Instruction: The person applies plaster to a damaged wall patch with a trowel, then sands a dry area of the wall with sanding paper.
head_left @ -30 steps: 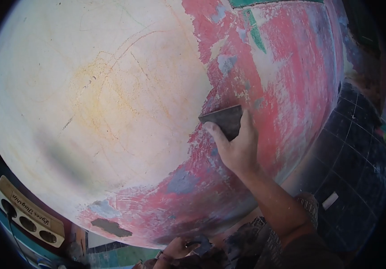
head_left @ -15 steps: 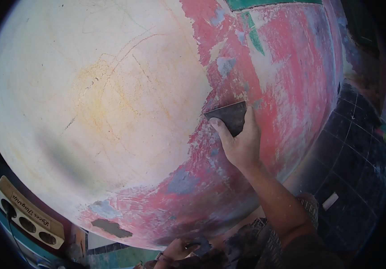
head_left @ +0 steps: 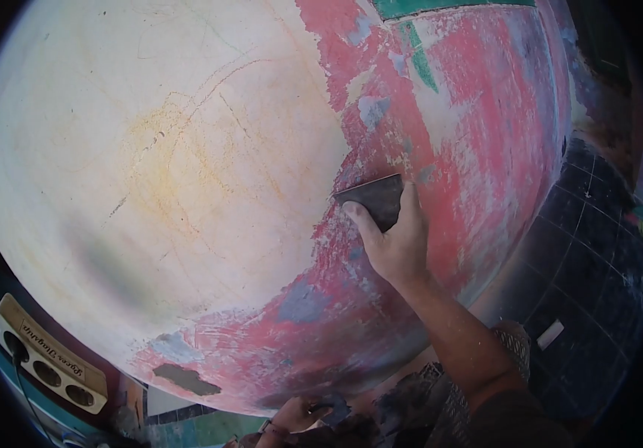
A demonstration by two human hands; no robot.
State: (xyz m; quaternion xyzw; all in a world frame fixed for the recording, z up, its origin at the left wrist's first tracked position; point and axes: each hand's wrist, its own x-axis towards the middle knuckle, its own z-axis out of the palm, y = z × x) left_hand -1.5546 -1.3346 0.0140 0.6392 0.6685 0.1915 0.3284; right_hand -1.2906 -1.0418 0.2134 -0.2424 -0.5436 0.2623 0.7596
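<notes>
My right hand (head_left: pixel 400 243) grips a dark, flat scraper (head_left: pixel 377 200) between thumb and fingers. The scraper's long edge lies against the wall (head_left: pixel 224 187), where cream paint meets a patchy red area (head_left: pixel 381 149). Down at the bottom edge is my left hand (head_left: pixel 291 417), its fingers curled beside a dark grey curved thing (head_left: pixel 330 409). That thing is too dim to name, and the left fingers are partly hidden. Bluish and grey bare patches (head_left: pixel 187 378) show through the red paint.
A power strip (head_left: pixel 49 358) with round sockets and a plugged-in black cable is at the lower left. To the right lies a dark tiled floor (head_left: pixel 582 246) with a small white piece (head_left: pixel 550 335) on it. A green painted band (head_left: pixel 456 7) crosses the top.
My right hand and the scraper have shifted slightly left and down along the wall. My left hand has stayed almost where it was.
</notes>
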